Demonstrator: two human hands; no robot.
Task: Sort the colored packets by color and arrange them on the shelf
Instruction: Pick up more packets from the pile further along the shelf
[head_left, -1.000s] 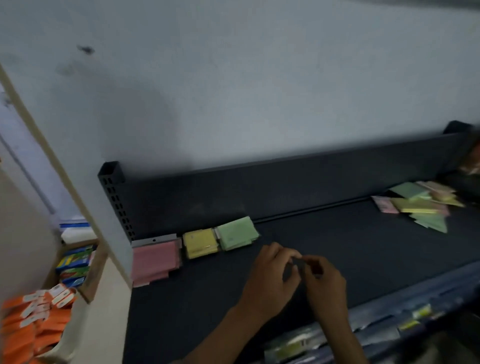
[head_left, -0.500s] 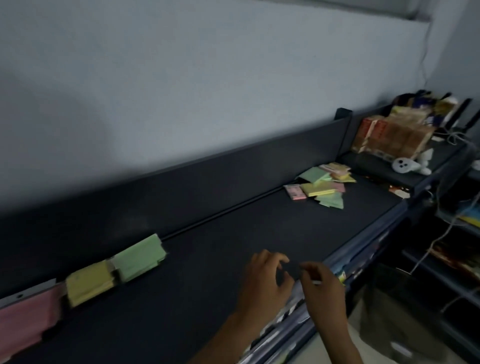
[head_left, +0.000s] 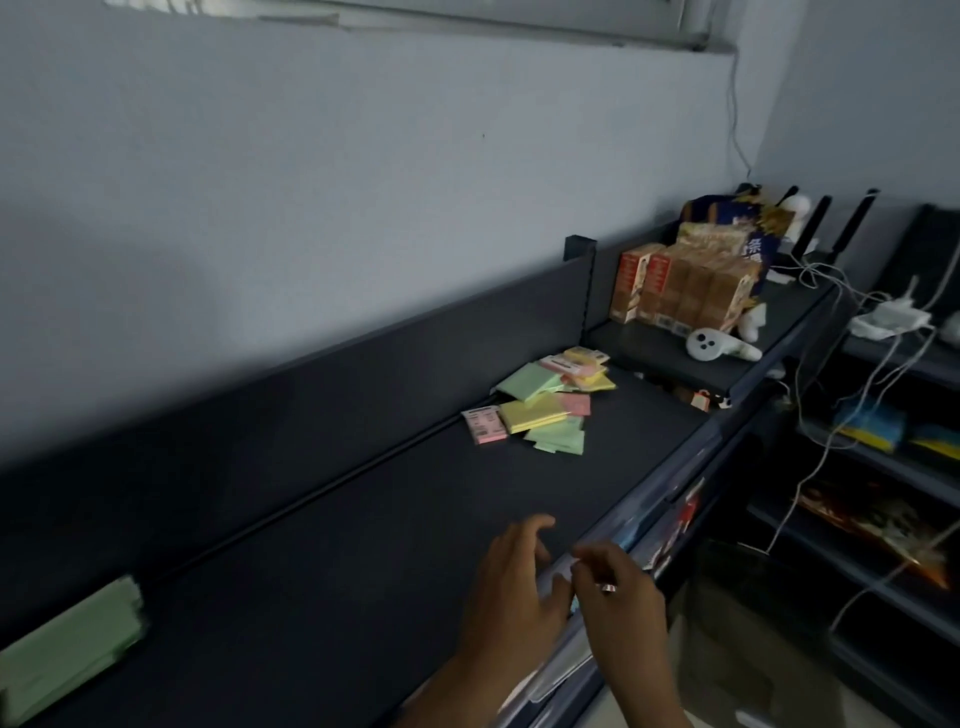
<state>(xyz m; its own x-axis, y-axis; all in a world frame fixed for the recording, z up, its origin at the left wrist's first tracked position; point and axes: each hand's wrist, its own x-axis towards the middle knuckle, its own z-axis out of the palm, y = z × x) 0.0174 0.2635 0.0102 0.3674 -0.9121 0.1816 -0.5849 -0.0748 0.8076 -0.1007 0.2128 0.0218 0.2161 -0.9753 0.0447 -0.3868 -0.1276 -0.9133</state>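
View swung right along the dark shelf (head_left: 322, 561) over the past second: pink and yellow sorted stacks gone out of frame at left, only the green stack (head_left: 67, 657) left showing, cut by the lower-left edge. Unsorted pile of packets (head_left: 540, 402) now nearer centre and sharper, lying against the shelf's back wall near the divider; pink, yellow and green mixed, several overlapping. Judged: one sorted placement finished, attention turning to the pile for the next pick; most of the sorting left to do. Left hand (head_left: 514, 592) and right hand (head_left: 615, 597) close together over the front edge of the shelf, well apart from the pile, as before. Left fingers loosely spread, holding nothing visible. Right fingertips drawn together near a small pale glint; whether pinching something, cannot tell. Motion blur on both hands. Count of packets in the pile not readable; lower ones hidden under upper. Brown boxes (head_left: 685, 291) and white controller (head_left: 722, 345) on the next shelf section, not part of the task.
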